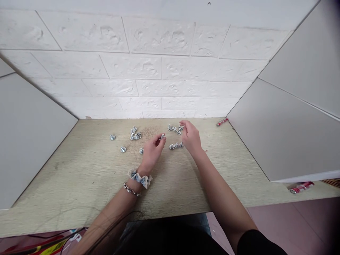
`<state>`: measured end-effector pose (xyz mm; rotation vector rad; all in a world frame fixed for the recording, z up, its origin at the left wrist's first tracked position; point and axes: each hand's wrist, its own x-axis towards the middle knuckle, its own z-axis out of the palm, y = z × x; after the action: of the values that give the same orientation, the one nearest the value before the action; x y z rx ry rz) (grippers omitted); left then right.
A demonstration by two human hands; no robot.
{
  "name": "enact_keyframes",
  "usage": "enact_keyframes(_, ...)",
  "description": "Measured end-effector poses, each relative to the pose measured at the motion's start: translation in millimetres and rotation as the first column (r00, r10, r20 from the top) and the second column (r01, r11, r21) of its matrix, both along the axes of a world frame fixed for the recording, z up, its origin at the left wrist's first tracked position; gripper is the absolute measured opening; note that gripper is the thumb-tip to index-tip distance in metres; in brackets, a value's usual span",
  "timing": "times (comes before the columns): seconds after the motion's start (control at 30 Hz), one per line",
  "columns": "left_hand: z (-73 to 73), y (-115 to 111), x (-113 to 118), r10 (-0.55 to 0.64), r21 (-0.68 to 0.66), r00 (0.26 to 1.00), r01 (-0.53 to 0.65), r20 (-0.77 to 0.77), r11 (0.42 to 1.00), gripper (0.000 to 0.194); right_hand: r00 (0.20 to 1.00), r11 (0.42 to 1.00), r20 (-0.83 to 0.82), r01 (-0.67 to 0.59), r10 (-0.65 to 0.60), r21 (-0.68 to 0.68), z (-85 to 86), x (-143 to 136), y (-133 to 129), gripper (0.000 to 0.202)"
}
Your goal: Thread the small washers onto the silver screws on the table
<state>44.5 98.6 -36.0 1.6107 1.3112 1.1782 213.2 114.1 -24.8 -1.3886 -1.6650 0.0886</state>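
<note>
Pinched between the thumb and fingers of my left hand [153, 150] is a small silvery metal bolt [162, 136], only partly showing. My right hand [191, 137] reaches over the back right group, its fingers curved and a gap showing between thumb and forefinger. Right at those fingertips lie loose washers or nuts [179, 132], with an upright bolt [169, 127] beside them. Below that group, bolts with washers [172, 146] form a short row, its right end close to my right hand. Another bolt [141, 151] is partly hidden behind my left hand.
Left of my hands, several bolts are clustered [135, 134], and single bolts [112, 137] [123, 149] lie apart on the wooden tabletop [101, 170]. A red battery [222, 122] is at the right panel's foot, another red battery [301, 187] near the front right edge. White brick-patterned wall [148, 67] stands behind.
</note>
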Motion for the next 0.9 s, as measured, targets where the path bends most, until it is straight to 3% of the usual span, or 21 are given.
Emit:
enact_keyframes(0.17,2.8,-2,1,0.021,0.006,1.000,-0.021,-0.015,1.000,0.035,0.969,0.951,0.244,0.112,-0.040,-0.289,-15.5,20,13,0.037)
enact_keyframes(0.27,4.5,-4,2,0.013,0.016,0.999,-0.013,-0.033,1.000,0.035,0.919,0.917,0.394,0.155,0.003,-0.368,-23.6,21,15,0.041)
enact_keyframes(0.53,5.8,-4,2,0.019,0.062,0.995,-0.013,-0.093,0.998,0.032,0.894,0.877,0.448,0.189,0.033,-0.442,-19.7,18,12,0.035)
enact_keyframes(0.67,7.0,-5,3,0.013,0.079,0.992,-0.003,-0.123,0.997,0.031,0.884,0.878,0.466,0.188,0.044,-0.441,-19.4,20,12,0.045)
enact_keyframes(0.9,9.0,-6,3,0.011,0.098,0.991,0.002,-0.131,0.995,0.032,0.883,0.882,0.468,0.208,0.017,-0.423,-21.9,20,12,0.041)
